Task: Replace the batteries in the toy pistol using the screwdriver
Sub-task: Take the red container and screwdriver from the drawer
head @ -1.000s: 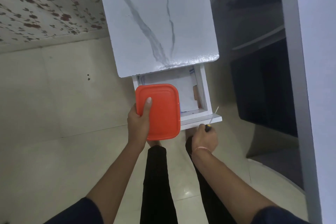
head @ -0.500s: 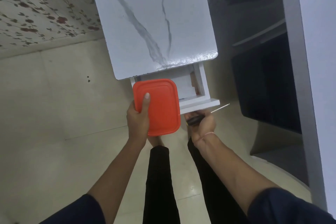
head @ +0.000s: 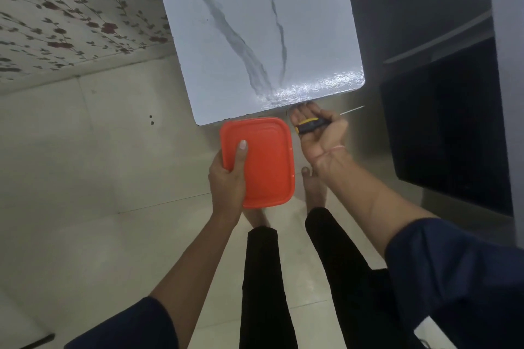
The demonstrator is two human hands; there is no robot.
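Right grip (head: 317,133) palm up, thumb pinning the black-and-yellow-handled screwdriver (head: 310,125), fingers at the edge of the white marble-patterned tabletop (head: 255,22). Left grip (head: 228,178) clasping the orange rectangular plastic lidded box (head: 263,161). Seemingly gathering stage; next, setting both down. No toy pistol or batteries in view; box contents hidden.

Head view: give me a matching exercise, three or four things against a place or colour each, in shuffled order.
Things:
1 orange container
2 screwdriver
3 tabletop
4 wallpaper

Matches:
a held in the right hand
b white with grey veins
c held by the left hand
d red flowers, upper left of the frame

Pairs: 1-c, 2-a, 3-b, 4-d.
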